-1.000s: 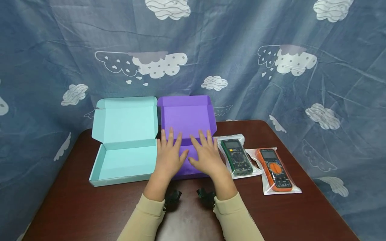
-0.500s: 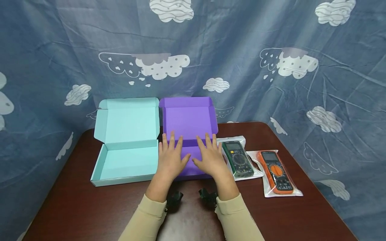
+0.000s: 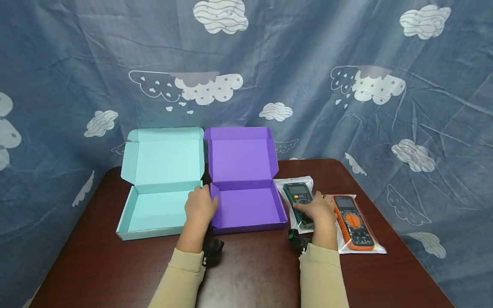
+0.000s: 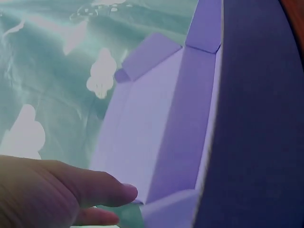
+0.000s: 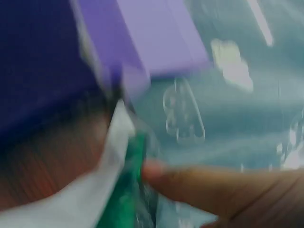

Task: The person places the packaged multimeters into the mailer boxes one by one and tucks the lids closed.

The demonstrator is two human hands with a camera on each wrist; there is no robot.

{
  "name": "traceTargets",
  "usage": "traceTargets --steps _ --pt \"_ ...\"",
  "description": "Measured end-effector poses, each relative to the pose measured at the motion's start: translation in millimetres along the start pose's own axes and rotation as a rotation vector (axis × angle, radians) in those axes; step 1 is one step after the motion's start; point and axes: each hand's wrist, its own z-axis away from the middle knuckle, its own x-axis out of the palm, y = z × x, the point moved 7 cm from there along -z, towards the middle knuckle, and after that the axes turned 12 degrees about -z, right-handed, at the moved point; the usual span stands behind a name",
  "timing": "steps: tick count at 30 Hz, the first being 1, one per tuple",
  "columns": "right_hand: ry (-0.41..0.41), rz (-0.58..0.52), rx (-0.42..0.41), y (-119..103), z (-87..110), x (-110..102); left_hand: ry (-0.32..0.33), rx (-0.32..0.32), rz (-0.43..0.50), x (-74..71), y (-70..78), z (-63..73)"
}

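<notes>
In the head view, my left hand (image 3: 200,204) is above the seam between an open teal box (image 3: 164,210) and an open purple box (image 3: 249,207). Its thumb lies near the purple box's left wall, the other fingers partly hidden; the left wrist view shows the thumb extended and no clear grip. My right hand (image 3: 320,209) reaches over a green-cased multimeter (image 3: 296,194) in a clear and white bag. Its thumb lies across the meter, while the other fingers at the meter's right side are mostly hidden. Blur in the right wrist view obscures the contact.
To the right lies an orange multimeter (image 3: 353,222), also bagged, close beside my right hand. Both box lids stand raised against a blue cloud-print curtain (image 3: 308,77). Everything rests on a dark brown table (image 3: 254,265), whose right edge slopes away beyond the orange meter.
Both hands have left their place over the purple box. The left has moved slightly left to the seam between the boxes; the right has moved right onto the green multimeter.
</notes>
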Motion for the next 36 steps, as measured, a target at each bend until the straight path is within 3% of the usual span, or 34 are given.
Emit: traceTargets --steps 5,11,14,18,22,26,32,36 --pt "-0.055 0.0 0.031 11 -9.2 8 -0.038 0.004 -0.013 5.9 -6.4 -4.1" --pt "0.056 0.0 0.04 11 -15.8 19 -0.041 0.072 -0.06 12.0 0.6 -4.9" --pt "0.098 -0.008 0.024 10 -11.1 9 -0.055 0.077 -0.069 14.4 2.7 -3.3" --pt "0.14 -0.076 -0.009 -1 4.4 -19 -0.072 0.079 -0.057 14.2 2.8 -2.6" --pt "0.175 -0.103 -0.127 -20 18.6 -47 -0.069 0.082 -0.044 10.4 1.9 -4.8" --pt "0.123 -0.082 -0.272 -37 28.4 -57 -0.073 0.08 -0.039 8.9 2.5 -5.9" --pt "-0.036 -0.031 -0.466 -54 39.5 -40 -0.099 0.079 -0.042 13.9 2.9 -3.6" --pt "-0.107 0.015 -0.528 -70 47.3 -23 -0.092 0.086 -0.046 14.2 2.6 -3.1"
